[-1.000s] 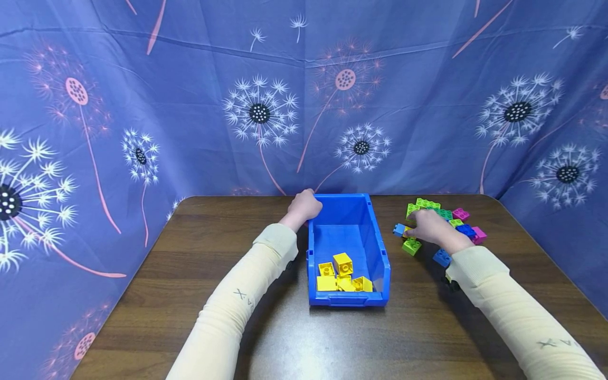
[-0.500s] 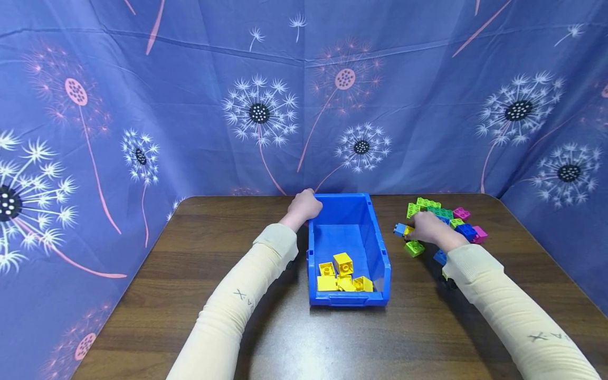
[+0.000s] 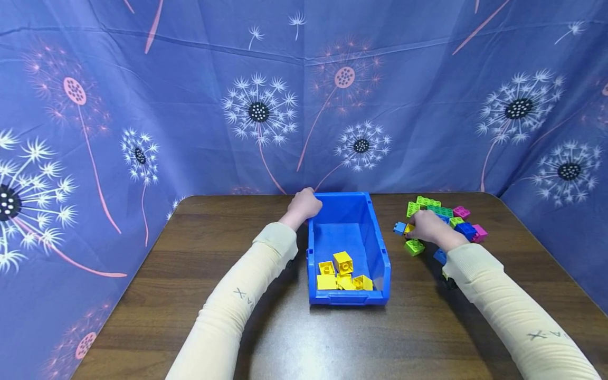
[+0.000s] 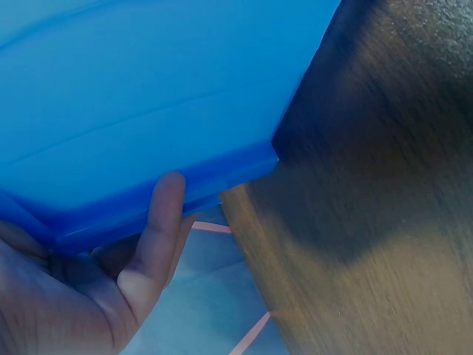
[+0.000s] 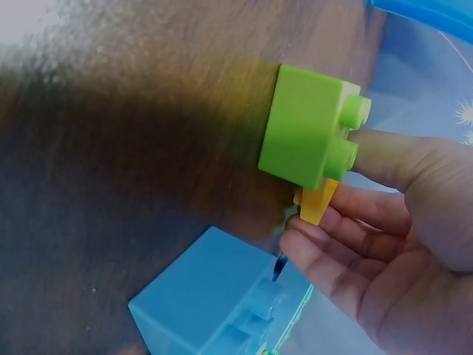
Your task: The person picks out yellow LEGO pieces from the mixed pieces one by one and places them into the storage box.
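Note:
At the far left corner of the blue bin (image 3: pixel 380 253), my left hand (image 3: pixel 304 205) grips the rim. Seen from the left wrist, the left hand's fingers (image 4: pixel 167 211) wrap over the bin's edge. Several yellow bricks (image 3: pixel 343 263) lie in the bin's near end. To the right, my right hand (image 3: pixel 429 227) pinches a yellow brick (image 5: pixel 318 201) among the loose bricks; much of that brick is hidden. A lime green brick (image 5: pixel 303 126) stands in front of the thumb in the right wrist view, and a blue brick (image 5: pixel 211 285) sits close to the fingertips.
Around the right hand lie several bricks: a light blue one (image 3: pixel 399 228), a dark blue one (image 3: pixel 466 230), a green one (image 3: pixel 439 212) and pink ones (image 3: pixel 461 212). The brown table (image 3: pixel 223 232) ends at a blue dandelion-print cloth (image 3: pixel 418 79).
Over the last second my right hand shifts slightly, and the lime brick near it slides a little to the right. The left hand and the bin stay in place.

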Demonstrator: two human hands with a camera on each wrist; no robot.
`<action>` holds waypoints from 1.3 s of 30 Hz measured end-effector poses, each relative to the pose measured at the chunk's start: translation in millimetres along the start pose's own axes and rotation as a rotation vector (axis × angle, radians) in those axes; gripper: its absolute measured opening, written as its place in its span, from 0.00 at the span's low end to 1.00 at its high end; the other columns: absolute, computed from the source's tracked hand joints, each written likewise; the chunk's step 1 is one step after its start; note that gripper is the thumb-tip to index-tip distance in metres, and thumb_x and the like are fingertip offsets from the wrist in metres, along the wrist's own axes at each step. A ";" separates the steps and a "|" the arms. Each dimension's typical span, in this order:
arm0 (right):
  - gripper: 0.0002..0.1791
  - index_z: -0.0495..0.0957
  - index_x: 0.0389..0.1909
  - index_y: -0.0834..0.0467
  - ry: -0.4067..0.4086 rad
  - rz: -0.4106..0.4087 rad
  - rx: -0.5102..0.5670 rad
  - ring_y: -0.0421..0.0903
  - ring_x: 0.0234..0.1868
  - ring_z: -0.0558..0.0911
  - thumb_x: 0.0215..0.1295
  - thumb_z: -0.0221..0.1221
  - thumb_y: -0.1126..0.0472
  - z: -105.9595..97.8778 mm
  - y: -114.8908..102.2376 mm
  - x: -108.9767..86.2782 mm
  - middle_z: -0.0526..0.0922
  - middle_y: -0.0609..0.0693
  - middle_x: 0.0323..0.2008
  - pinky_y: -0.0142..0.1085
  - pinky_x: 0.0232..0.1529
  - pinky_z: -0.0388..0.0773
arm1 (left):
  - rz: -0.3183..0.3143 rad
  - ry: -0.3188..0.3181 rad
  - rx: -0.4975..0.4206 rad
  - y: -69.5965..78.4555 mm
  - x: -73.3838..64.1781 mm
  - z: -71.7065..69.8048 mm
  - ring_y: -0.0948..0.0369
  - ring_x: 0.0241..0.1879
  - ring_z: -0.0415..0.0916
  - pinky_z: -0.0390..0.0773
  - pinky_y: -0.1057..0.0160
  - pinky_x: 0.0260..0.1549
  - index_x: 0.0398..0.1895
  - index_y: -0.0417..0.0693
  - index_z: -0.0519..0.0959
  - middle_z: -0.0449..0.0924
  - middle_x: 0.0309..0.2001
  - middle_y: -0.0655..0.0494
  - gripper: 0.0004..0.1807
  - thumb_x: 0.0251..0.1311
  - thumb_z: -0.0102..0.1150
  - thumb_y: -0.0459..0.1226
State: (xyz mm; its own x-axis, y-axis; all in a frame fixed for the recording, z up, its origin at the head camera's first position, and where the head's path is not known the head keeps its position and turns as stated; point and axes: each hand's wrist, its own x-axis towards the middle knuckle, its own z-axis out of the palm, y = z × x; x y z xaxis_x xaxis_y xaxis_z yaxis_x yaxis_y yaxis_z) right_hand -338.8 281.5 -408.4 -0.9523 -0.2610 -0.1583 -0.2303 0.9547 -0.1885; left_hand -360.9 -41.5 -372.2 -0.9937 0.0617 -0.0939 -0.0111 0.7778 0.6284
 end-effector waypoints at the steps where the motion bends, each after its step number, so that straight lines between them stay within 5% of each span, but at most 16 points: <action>1: 0.13 0.82 0.31 0.67 0.004 -0.006 -0.004 0.45 0.24 0.72 0.54 0.66 0.59 -0.1 0.4 0.3 0.78 0.50 0.21 0.34 0.24 0.70 | -0.001 0.000 0.000 -0.2 0.3 0.0 0.53 0.24 0.79 0.84 0.54 0.28 0.63 0.40 0.66 0.76 0.50 0.41 0.25 0.64 0.45 0.39; 7: 0.13 0.82 0.32 0.67 0.017 -0.024 -0.009 0.44 0.24 0.73 0.53 0.67 0.60 -2.4 0.3 -0.4 0.79 0.50 0.22 0.35 0.24 0.71 | -0.003 0.004 -0.005 -1.2 1.4 0.0 0.53 0.25 0.79 0.84 0.54 0.27 0.62 0.40 0.66 0.76 0.50 0.42 0.24 0.64 0.45 0.39; 15: 0.20 0.80 0.40 0.72 0.022 -0.028 -0.014 0.55 0.35 0.82 0.52 0.67 0.60 -10.2 -6.6 -4.0 0.83 0.64 0.36 0.48 0.37 0.81 | -0.003 -0.010 -0.013 -1.0 0.9 -0.2 0.53 0.26 0.80 0.84 0.55 0.28 0.64 0.40 0.65 0.75 0.52 0.42 0.25 0.64 0.46 0.39; 39: 0.22 0.79 0.44 0.73 0.062 -0.086 -0.030 0.57 0.38 0.82 0.53 0.67 0.60 -36.9 -44.6 -20.6 0.82 0.66 0.39 0.51 0.42 0.80 | -0.001 0.008 -0.013 -0.8 -1.7 0.3 0.53 0.26 0.80 0.84 0.55 0.28 0.64 0.41 0.65 0.75 0.53 0.43 0.26 0.64 0.47 0.39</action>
State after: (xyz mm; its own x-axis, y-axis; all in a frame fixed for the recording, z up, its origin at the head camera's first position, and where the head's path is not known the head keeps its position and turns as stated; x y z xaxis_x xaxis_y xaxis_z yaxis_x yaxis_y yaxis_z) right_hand -316.3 249.6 -361.0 -0.9392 -0.3335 -0.0822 -0.3166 0.9333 -0.1694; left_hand -359.2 -42.0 -372.9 -0.9945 0.0561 -0.0884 -0.0133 0.7698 0.6381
